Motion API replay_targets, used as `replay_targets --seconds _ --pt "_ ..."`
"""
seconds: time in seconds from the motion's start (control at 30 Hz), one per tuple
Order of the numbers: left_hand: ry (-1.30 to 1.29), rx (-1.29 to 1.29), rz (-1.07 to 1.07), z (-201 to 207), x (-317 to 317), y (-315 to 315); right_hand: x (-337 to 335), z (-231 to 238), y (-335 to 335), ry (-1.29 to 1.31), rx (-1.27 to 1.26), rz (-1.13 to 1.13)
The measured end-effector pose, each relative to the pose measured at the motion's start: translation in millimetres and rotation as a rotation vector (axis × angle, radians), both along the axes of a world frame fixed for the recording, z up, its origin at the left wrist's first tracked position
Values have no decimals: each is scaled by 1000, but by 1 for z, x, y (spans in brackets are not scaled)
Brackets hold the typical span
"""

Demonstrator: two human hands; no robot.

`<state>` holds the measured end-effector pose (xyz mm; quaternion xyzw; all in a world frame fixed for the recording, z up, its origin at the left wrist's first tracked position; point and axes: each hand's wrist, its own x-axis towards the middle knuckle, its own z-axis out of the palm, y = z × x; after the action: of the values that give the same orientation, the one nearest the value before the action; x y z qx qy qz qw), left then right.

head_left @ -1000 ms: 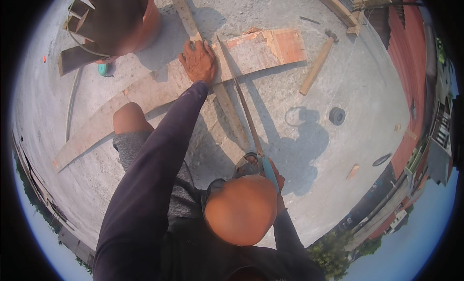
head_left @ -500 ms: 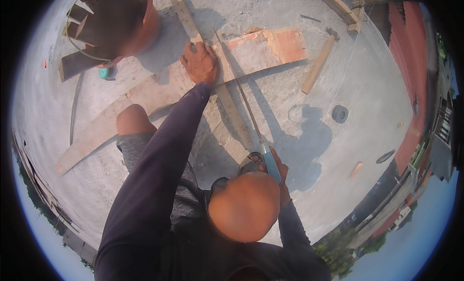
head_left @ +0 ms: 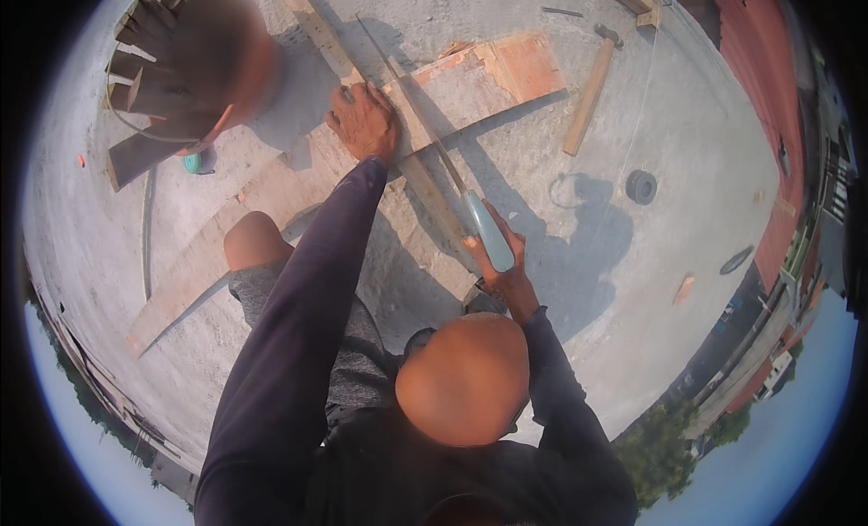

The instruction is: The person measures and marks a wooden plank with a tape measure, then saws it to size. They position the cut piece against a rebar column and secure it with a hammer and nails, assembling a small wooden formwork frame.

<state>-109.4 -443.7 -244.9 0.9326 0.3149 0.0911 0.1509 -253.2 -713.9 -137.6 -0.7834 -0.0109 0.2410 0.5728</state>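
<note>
A hand saw [head_left: 493, 234] with a pale blue handle is in my right hand [head_left: 509, 268], whose fingers wrap round the grip. Its long thin blade slants up and left across a wide wooden plank [head_left: 493, 78] with reddish patches. Alongside the blade runs a narrow wooden batten [head_left: 425, 184], crossing the plank at an angle. My left hand [head_left: 364, 123] presses down on the plank beside the batten and blade, its fingers spread and slightly bent. Whether the teeth have cut into the wood is too small to tell.
An orange bucket [head_left: 258, 74] full of wood offcuts stands at upper left, a teal roll [head_left: 192, 164] beside it. To the right lie a hammer [head_left: 589, 96], a dark tape roll [head_left: 641, 188] and a wood chip [head_left: 684, 289] on the concrete floor [head_left: 714, 155]. My bare knee [head_left: 256, 239] is near the plank.
My right hand has pushed the saw forward, up and left, so its handle is nearer the plank. My left hand stays on the plank. The view has shifted slightly.
</note>
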Motion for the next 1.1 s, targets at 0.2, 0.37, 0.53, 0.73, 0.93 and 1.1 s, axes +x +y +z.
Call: replay_targets --seconds 0.2,0.37,0.53,0.73,0.93,1.1 --pt "-70 18 -19 2 -1 2 -8 1 11 -207 -100 11" --pt "-10 -10 -44 1 2 1 -62 34 -37 48 0 -113" --pt "-44 19 -7 12 8 3 25 -33 25 -296 -13 8" --pt "-20 4 11 3 4 1 -83 14 -53 -367 -144 39" --pt "-42 1 3 6 1 -1 32 -29 26 -220 28 23" --pt "-9 -26 1 7 -3 -2 -48 4 -21 -282 -25 -49"
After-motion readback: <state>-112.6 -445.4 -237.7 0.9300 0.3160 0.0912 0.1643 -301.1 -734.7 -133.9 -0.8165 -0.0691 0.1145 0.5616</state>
